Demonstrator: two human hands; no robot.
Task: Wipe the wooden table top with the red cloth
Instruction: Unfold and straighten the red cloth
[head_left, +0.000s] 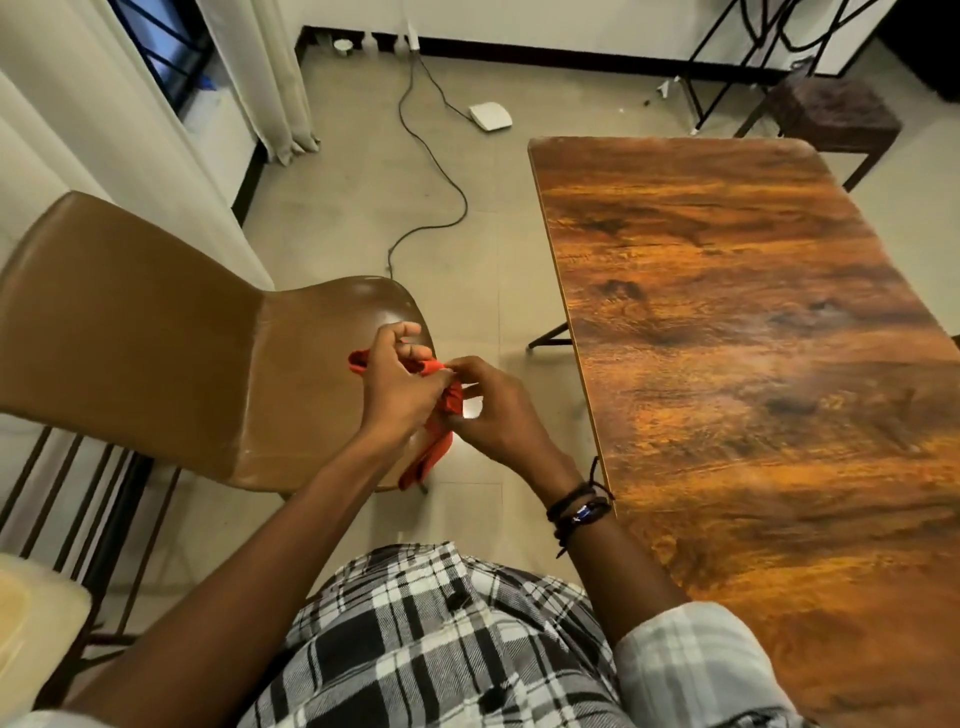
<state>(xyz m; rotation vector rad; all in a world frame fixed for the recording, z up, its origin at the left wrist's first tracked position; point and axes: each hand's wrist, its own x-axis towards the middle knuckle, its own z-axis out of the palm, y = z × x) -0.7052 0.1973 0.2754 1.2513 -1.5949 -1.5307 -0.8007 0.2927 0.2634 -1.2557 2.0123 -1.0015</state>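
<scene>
The red cloth is bunched between both my hands, in the air above the front edge of a brown chair, with one end hanging down. My left hand grips its upper part, fingers curled around it. My right hand pinches the cloth from the right side; dark bracelets circle that wrist. The wooden table top lies to the right of my hands, long and glossy, with nothing on it. Neither hand touches the table.
A brown chair stands at the left under my hands. A black cable and a white flat device lie on the floor beyond. A dark stool stands past the table's far end. Curtains hang at upper left.
</scene>
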